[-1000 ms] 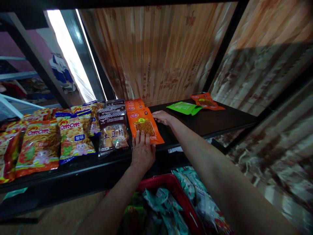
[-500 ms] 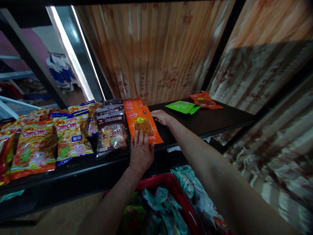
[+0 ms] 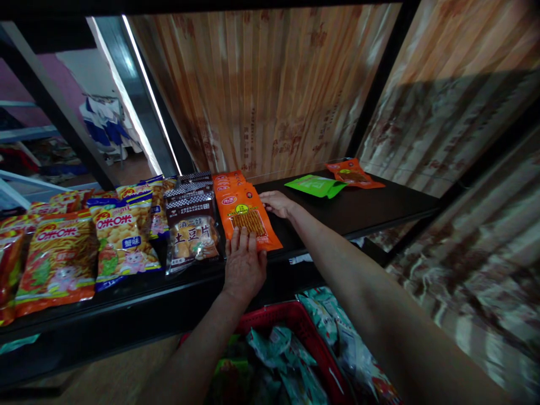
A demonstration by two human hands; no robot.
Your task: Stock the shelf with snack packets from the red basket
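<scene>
Since the earlier frames the view has shifted slightly, so the bags at the far left sit a little further left and lower in view; both hands have stayed beside the same packets.

The left hand (image 3: 244,270) lies on the front orange packet (image 3: 242,203), its fingers extended over the lower part of the printed sticks and its thumb spread out to the right, not closed around anything. The right hand (image 3: 277,203) is at the right edge of that packet, fingers pointing left; whether it pinches anything cannot be told.

The front orange packet leans back on the black shelf (image 3: 379,206), with more orange packets (image 3: 228,179) in a row behind it. Just to their left stands a row of brown packets (image 3: 193,236), then blue-and-yellow bags (image 3: 124,239) and orange noodle bags (image 3: 59,256).

Further right, a green packet (image 3: 315,185) lies on the shelf, near a separate orange packet (image 3: 358,173) towards the back corner. Below the shelf edge, a red basket (image 3: 291,309) holds teal packets (image 3: 287,351).
</scene>
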